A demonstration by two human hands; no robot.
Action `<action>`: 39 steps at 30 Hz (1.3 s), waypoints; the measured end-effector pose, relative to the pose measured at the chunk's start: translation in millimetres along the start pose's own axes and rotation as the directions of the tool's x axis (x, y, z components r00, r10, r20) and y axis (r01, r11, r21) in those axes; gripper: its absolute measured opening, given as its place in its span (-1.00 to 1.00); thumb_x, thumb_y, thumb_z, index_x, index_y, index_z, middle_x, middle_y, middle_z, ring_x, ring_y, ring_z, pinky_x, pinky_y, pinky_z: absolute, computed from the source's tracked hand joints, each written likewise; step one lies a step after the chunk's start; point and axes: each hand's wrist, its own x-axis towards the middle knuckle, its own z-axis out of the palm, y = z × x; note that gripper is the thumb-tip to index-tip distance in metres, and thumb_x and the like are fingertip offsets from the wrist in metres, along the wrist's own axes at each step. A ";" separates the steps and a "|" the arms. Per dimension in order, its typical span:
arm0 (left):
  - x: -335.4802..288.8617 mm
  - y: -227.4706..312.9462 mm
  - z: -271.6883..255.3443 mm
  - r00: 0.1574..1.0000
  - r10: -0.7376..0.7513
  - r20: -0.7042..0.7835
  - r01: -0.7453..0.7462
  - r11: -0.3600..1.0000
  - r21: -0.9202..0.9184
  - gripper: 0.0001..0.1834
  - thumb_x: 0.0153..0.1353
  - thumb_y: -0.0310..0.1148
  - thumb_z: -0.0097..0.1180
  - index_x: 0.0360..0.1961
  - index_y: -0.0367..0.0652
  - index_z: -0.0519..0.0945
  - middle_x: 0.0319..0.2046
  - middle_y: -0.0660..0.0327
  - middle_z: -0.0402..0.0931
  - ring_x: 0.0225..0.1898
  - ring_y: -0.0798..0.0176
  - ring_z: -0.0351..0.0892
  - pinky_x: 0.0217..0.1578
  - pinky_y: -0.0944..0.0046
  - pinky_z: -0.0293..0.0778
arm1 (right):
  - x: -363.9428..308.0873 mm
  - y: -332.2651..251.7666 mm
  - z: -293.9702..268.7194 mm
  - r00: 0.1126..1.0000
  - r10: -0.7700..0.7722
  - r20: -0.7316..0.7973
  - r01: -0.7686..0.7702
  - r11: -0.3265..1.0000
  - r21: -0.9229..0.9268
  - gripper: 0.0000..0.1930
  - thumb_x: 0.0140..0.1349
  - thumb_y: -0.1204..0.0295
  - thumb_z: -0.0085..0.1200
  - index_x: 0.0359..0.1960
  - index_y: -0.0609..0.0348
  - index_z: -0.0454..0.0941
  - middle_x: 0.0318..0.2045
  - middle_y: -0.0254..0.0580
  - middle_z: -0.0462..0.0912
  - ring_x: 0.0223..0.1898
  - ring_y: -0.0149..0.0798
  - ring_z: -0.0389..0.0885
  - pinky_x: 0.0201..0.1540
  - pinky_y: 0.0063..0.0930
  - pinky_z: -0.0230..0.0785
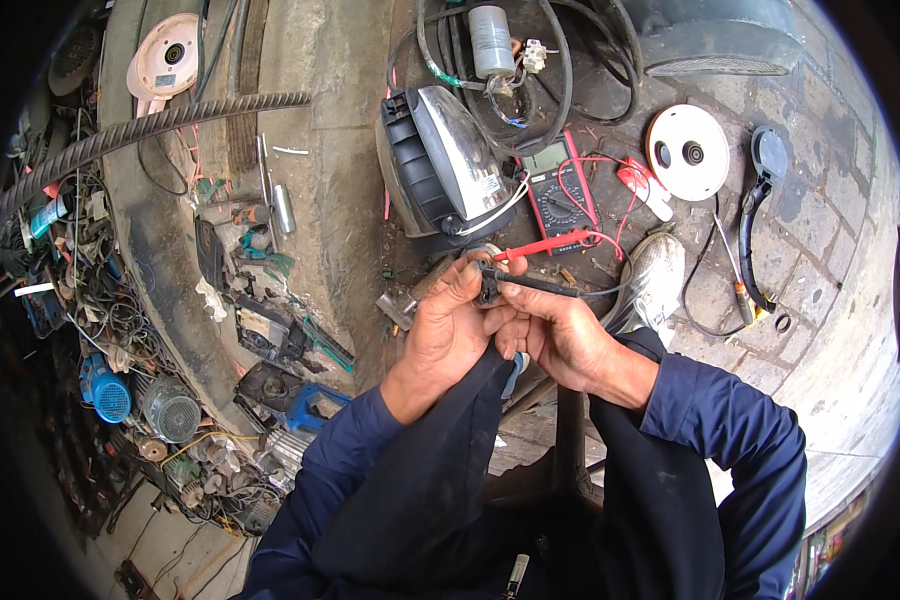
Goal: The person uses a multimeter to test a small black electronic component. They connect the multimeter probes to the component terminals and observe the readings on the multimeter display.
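My left hand [440, 335] is closed, pinching a small black part [488, 288] between thumb and fingers. Facing it, my right hand [575, 345] is closed round the black test probe [535, 283], whose tip end reaches the small part. A red test probe [550, 244] lies just above, its tip end by my left fingertips; which fingers steady it I cannot tell. Leads run from the probes toward a red-framed multimeter [558, 200] on the ground ahead. Left of the meter stands a black and silver motor housing [450, 165] with a white wire.
A grey cylinder [490, 42] with wires and looped black cable lie at the far side. To the right are a white disc [687, 152], a black handle [758, 190] and a screwdriver [742, 295]. Motors, including a blue one [105, 388], and scrap crowd the left. A ribbed steel bar [160, 125] crosses there.
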 end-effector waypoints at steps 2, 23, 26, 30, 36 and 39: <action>-0.8 -0.1 -0.5 1.000 0.002 -0.027 -0.001 1.000 0.013 -0.72 0.41 -0.28 0.27 0.09 -0.05 0.67 0.18 0.15 0.63 0.37 0.09 0.49 0.33 0.00 0.47 | 0.2 0.7 -0.6 1.000 -0.007 -0.005 0.006 1.000 -0.016 -0.75 0.54 0.37 0.08 0.00 0.33 0.62 -0.31 -0.09 0.73 -0.42 -0.29 0.65 -0.28 -0.46 0.53; -0.2 -1.1 -8.9 0.998 -0.005 -0.060 0.007 1.000 0.025 -0.74 0.42 -0.26 0.25 0.08 -0.01 0.67 0.22 0.17 0.60 0.40 0.10 0.45 0.34 0.01 0.46 | 0.1 4.3 2.3 0.999 -0.035 -0.015 0.035 0.999 -0.034 -0.77 0.48 0.36 0.19 -0.04 0.30 0.66 -0.35 -0.18 0.72 -0.44 -0.36 0.63 -0.32 -0.52 0.50; -0.3 -1.9 -8.8 0.998 0.001 -0.065 0.000 1.000 0.023 -0.74 0.41 -0.27 0.27 0.07 -0.02 0.68 0.23 0.17 0.60 0.40 0.09 0.45 0.36 0.00 0.44 | -1.3 1.5 2.4 1.000 -0.028 -0.006 0.028 0.999 -0.034 -0.77 0.49 0.33 0.19 -0.05 0.28 0.66 -0.36 -0.19 0.71 -0.43 -0.36 0.63 -0.32 -0.52 0.49; -1.4 -2.8 -6.7 0.996 -0.002 -0.085 0.003 1.000 0.022 -0.75 0.39 -0.29 0.29 0.06 -0.02 0.68 0.23 0.15 0.60 0.39 0.08 0.46 0.37 -0.03 0.42 | -1.0 1.2 3.2 0.999 -0.032 -0.006 0.032 0.999 -0.044 -0.77 0.49 0.31 0.19 -0.07 0.26 0.66 -0.37 -0.20 0.70 -0.44 -0.36 0.63 -0.34 -0.53 0.48; -1.0 -3.8 -5.1 0.998 0.019 -0.054 -0.016 0.998 0.053 -0.77 0.39 -0.32 0.28 0.04 -0.04 0.70 0.23 0.11 0.60 0.38 0.04 0.47 0.39 -0.05 0.40 | -1.0 3.0 2.8 0.997 -0.045 -0.058 0.042 0.997 -0.063 -0.77 0.48 0.30 0.22 -0.10 0.26 0.67 -0.40 -0.23 0.70 -0.51 -0.38 0.62 -0.41 -0.55 0.47; -1.3 -3.1 -5.8 0.999 0.017 -0.045 -0.015 0.999 0.047 -0.77 0.39 -0.35 0.28 0.04 -0.07 0.70 0.21 0.09 0.61 0.38 0.03 0.47 0.40 -0.06 0.41 | -0.4 3.3 2.1 0.997 -0.049 -0.052 0.046 0.997 -0.065 -0.77 0.47 0.30 0.24 -0.13 0.27 0.67 -0.40 -0.23 0.70 -0.52 -0.38 0.63 -0.42 -0.56 0.48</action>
